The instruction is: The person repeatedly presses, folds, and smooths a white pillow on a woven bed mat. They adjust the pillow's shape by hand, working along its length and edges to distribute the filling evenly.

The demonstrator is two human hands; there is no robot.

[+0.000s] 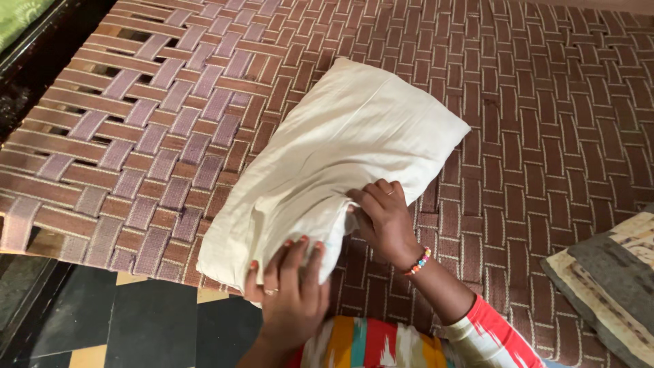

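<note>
1. A cream pillow [334,160] lay on the woven cot [545,102].
2. The left hand [289,293] and right hand [381,215] both gripped its near, open end.
3. It looked soft and light, best held by the cover's loose edge.

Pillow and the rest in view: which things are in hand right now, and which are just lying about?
In hand:
pillow, in a cream cover
left hand, gripping its near end
right hand, at the cover's edge

Lying about:
woven cot underneath
folded quilt
green cloth

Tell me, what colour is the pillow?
The pillow is plain cream-white, seen clearly in the head view.
</note>
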